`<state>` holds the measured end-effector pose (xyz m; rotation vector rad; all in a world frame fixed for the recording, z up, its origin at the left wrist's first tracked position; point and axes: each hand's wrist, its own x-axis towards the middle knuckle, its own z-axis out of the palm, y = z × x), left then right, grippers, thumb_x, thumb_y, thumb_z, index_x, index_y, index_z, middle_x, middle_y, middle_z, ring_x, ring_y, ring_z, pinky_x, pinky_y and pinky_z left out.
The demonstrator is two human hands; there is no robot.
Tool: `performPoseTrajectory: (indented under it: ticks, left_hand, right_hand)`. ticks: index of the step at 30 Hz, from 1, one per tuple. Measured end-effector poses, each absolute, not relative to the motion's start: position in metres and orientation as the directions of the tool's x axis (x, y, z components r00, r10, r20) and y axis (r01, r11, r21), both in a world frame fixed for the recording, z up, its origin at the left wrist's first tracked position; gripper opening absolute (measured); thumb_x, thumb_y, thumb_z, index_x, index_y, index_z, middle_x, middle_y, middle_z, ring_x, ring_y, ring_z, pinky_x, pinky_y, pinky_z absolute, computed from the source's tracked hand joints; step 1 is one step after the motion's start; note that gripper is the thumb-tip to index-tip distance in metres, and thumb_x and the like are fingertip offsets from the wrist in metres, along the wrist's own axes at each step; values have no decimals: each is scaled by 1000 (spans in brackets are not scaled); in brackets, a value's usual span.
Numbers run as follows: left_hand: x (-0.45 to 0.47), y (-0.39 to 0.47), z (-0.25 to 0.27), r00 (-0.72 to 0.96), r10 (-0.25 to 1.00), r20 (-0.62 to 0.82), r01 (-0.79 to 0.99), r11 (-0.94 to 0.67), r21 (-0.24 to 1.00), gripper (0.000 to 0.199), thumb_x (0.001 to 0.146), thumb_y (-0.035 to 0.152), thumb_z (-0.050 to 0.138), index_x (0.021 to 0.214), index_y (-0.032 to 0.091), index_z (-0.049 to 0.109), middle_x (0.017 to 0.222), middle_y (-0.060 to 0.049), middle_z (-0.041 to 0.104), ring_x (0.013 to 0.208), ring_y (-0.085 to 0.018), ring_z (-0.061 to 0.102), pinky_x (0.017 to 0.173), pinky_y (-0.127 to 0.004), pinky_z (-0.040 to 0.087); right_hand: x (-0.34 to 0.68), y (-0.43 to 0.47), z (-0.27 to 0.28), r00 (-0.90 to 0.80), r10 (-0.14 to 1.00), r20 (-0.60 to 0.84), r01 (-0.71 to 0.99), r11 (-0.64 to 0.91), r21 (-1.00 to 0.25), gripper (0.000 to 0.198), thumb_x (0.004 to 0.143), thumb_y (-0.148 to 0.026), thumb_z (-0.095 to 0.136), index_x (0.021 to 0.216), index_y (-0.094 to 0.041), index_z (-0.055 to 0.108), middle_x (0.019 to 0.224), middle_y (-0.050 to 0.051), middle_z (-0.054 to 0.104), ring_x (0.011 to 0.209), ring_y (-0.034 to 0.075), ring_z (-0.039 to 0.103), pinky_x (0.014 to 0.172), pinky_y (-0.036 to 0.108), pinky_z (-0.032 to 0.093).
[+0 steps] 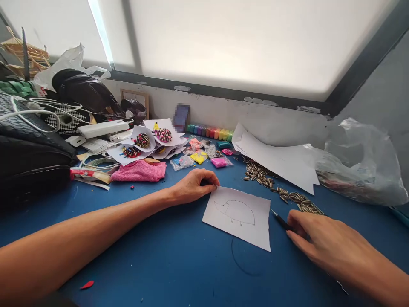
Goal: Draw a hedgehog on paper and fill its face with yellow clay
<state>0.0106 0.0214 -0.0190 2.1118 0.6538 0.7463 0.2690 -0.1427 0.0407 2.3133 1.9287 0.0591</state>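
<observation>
A small white sheet of paper [258,235] lies on the blue table, bearing a pen-line drawing of a hedgehog-like animal with a pointed snout, rounded back and short legs. At its upper left corner, my left hand [193,186] pinches the edge between thumb and fingers. To the right of the sheet, my right hand [322,236] holds a black pen [281,220]. The pen's tip points toward the paper's right edge, just off the sheet. Striped sunflower seeds [298,199] lie scattered behind the right hand.
Behind are bags of coloured clay [220,162], a row of colour blocks [209,132], stacked paper [271,153] and a plastic bag [367,166]. Finished seed-covered pictures [147,150], a pink cloth [139,171] and a black bag [32,162] are left. A red scrap [87,284] lies in front.
</observation>
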Motion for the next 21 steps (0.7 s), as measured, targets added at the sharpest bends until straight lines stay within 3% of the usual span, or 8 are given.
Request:
performPoseTrajectory:
  ticks: [3, 8, 13, 21]
  left_hand:
    - [11, 21, -18, 688, 667, 286, 203, -555, 807, 10, 80, 16, 59, 83, 14, 68, 80, -1, 67, 77, -12, 59, 72, -21, 47]
    - [11, 21, -18, 684, 672, 284, 213, -556, 803, 11, 80, 19, 59, 83, 14, 69, 79, -2, 67, 74, -12, 60, 70, -21, 47]
    - [11, 20, -17, 690, 666, 282, 223, -567, 793, 12, 81, 19, 59, 84, 15, 69, 81, -1, 67, 77, -12, 59, 73, -22, 48]
    - [9, 19, -20, 703, 636, 318, 247, -638, 729, 9, 80, 16, 62, 84, 17, 70, 86, -2, 66, 86, -15, 57, 80, -25, 46]
  right_hand:
    - [265, -140, 46, 220, 949, -228, 972, -194, 129, 14, 84, -25, 52, 71, -24, 58, 70, 1, 69, 61, 19, 65, 49, 28, 37]
    - [266, -140, 50, 239, 928, -285, 968, -207, 141, 16, 85, -20, 50, 69, -24, 52, 71, 2, 68, 64, 20, 63, 53, 29, 33]
    - [273, -146, 52, 221, 925, -308, 971, -179, 160, 21, 82, -24, 55, 62, -24, 47, 64, 2, 65, 57, 20, 60, 50, 28, 30]
    - [280, -144, 44, 117, 975, -191, 992, -106, 67, 22, 80, -28, 54, 59, -25, 51, 57, 2, 64, 48, 19, 60, 43, 27, 31]
